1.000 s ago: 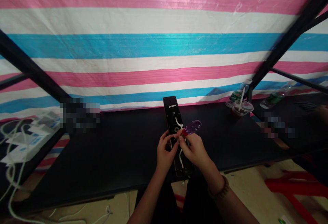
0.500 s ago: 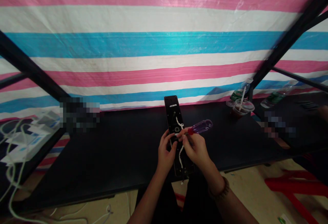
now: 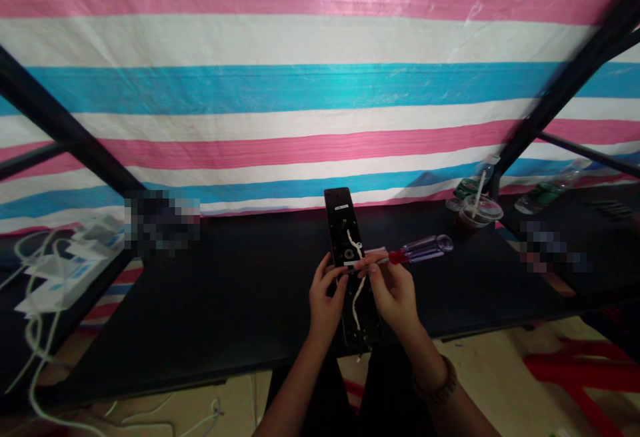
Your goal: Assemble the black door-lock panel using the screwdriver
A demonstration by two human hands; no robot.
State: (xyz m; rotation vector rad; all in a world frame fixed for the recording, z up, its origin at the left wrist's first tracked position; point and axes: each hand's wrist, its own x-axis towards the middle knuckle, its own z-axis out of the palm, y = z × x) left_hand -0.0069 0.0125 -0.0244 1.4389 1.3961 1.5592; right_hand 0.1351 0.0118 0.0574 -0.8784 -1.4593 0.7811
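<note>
A long black panel (image 3: 338,218) with screw holes, a round fitting and a white cable (image 3: 356,307) lies lengthwise on the black table before me. My right hand (image 3: 395,290) is closed around a screwdriver (image 3: 425,249) with a clear purple handle and red collar. The handle points right, and the shaft runs left over the panel's middle. Over the panel's left edge, my left hand (image 3: 327,297) has its thumb and forefinger close together near the screwdriver's tip. Whatever lies between those fingertips is too small to make out.
To the right on the table (image 3: 225,304) stand a plastic cup (image 3: 480,212) with a straw and a green-labelled bottle (image 3: 466,187). Another bottle (image 3: 543,194) leans farther right. White cables (image 3: 37,344) and boxes (image 3: 65,284) crowd the left. A red stool (image 3: 570,360) stands below right.
The screwdriver has tipped flatter, and its handle has swung right. My right hand has shifted slightly right, while my left thumb and forefinger have come closer together.
</note>
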